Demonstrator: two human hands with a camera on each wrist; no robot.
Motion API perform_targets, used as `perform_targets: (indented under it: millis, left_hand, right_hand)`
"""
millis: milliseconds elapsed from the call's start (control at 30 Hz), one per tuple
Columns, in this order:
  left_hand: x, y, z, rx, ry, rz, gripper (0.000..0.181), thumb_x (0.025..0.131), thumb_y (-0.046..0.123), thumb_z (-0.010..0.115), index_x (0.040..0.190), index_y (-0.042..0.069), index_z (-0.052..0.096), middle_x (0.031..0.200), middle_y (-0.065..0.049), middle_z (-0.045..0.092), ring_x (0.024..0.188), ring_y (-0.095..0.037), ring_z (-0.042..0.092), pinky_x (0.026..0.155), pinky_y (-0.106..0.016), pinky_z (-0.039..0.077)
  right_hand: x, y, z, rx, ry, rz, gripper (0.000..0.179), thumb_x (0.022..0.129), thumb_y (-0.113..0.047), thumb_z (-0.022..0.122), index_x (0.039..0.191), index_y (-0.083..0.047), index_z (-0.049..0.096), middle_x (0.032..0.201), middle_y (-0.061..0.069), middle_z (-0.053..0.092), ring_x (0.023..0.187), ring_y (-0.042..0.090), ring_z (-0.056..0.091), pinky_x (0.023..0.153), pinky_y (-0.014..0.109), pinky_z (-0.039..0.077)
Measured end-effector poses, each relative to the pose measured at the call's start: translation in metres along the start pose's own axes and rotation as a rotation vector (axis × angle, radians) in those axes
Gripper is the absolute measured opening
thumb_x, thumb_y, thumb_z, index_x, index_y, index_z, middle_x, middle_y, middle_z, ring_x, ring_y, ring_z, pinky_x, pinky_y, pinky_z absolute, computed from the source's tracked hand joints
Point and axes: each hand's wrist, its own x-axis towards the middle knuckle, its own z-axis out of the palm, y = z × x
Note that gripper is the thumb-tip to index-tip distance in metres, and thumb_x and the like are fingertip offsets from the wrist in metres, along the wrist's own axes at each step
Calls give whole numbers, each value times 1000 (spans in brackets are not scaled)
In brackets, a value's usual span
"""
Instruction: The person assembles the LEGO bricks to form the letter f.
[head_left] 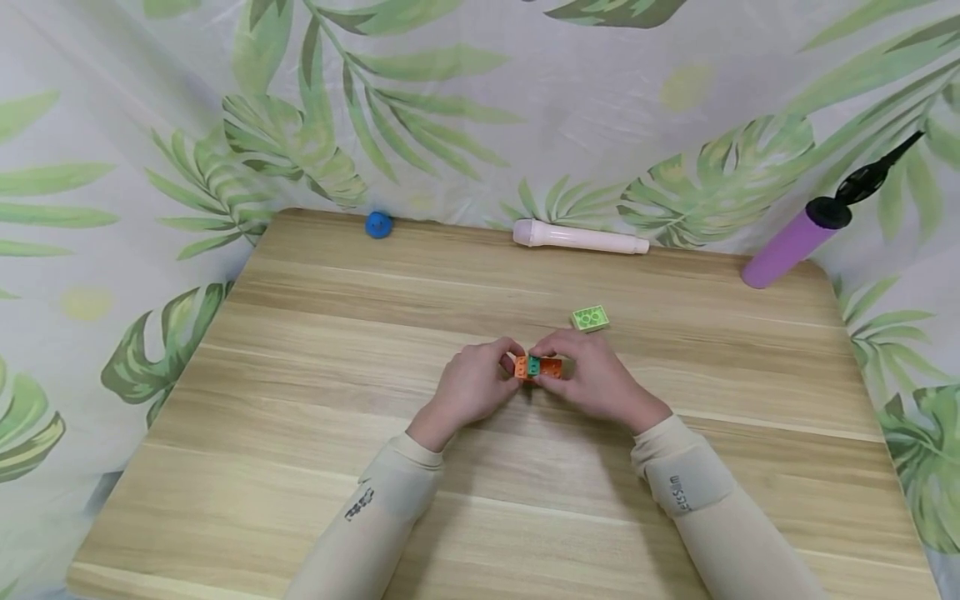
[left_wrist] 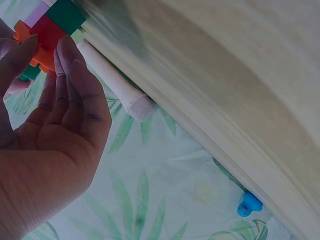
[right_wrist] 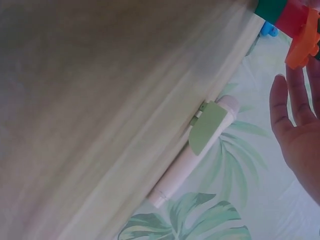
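Observation:
Near the middle of the table, both hands meet at a small stack of toy bricks (head_left: 551,367). My left hand (head_left: 474,379) pinches its left end between thumb and fingers. The right hand (head_left: 592,375) grips the other end from the right. Seen from the left wrist, a dark green brick (left_wrist: 66,17) joins a red brick (left_wrist: 47,32), then an orange piece (left_wrist: 46,59) and another dark green brick (left_wrist: 31,73) above. The right wrist view catches only part of the stack, with the orange piece (right_wrist: 303,45) over the right fingertips. A light green brick (head_left: 590,317) lies just beyond the right hand.
A pale pink microphone (head_left: 581,237) lies along the table's back edge. To its left sits a small blue toy (head_left: 378,224). A purple pump (head_left: 791,242) with a black end stands at the back right corner. Leaf-patterned cloth (head_left: 450,108) hangs behind the wooden table (head_left: 300,400).

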Motion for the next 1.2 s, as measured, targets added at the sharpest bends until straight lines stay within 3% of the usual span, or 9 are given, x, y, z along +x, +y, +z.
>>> perform_targets:
  millis: [167,367,600,800,967,1200]
  left_hand:
    - [-1,0,0,2,3,5,32,94,17,81,125,11,72,101,-1,78,81,-16,68,72,-34,53]
    - [-1,1,0,11,1,-3,32,94,18,82,123,11,73,101,-1,78,83,-16,68,73,-35,54]
    - [0,2,1,17,1,-9,31,93,20,82,122,13,73,101,0,78,84,-17,69,73,-35,54]
    - [-1,2,2,10,-11,-24,32,93,19,81,123,14,73,101,1,77,84,-17,69,74,-36,54]
    - [-1,2,1,6,-17,-31,32,94,18,81,124,14,73,101,1,77,84,-16,67,74,-34,53]
    - [0,3,2,7,-19,-38,33,94,19,81,125,15,72,102,1,77,84,-16,67,74,-34,53]
  right_hand:
    - [-1,0,1,15,8,2,26,87,-9,87,111,-9,78,117,5,78,115,24,70,102,46,55]
    - [-1,0,0,-42,-17,-5,29,88,-12,87,116,-11,78,118,4,77,114,23,71,99,44,56]
    - [-5,6,-17,22,-50,142,45,94,-24,83,135,-9,70,134,6,72,118,26,68,101,50,54]
    - [-15,30,-42,0,92,191,46,96,-16,80,137,-3,65,134,18,68,116,34,67,94,54,55]
    - [-27,44,-60,-13,213,236,44,94,-11,81,135,-3,66,133,20,68,113,36,68,90,54,56]
    - [-36,51,-69,-32,249,243,42,95,-11,80,134,-3,67,130,20,69,111,36,69,89,54,55]
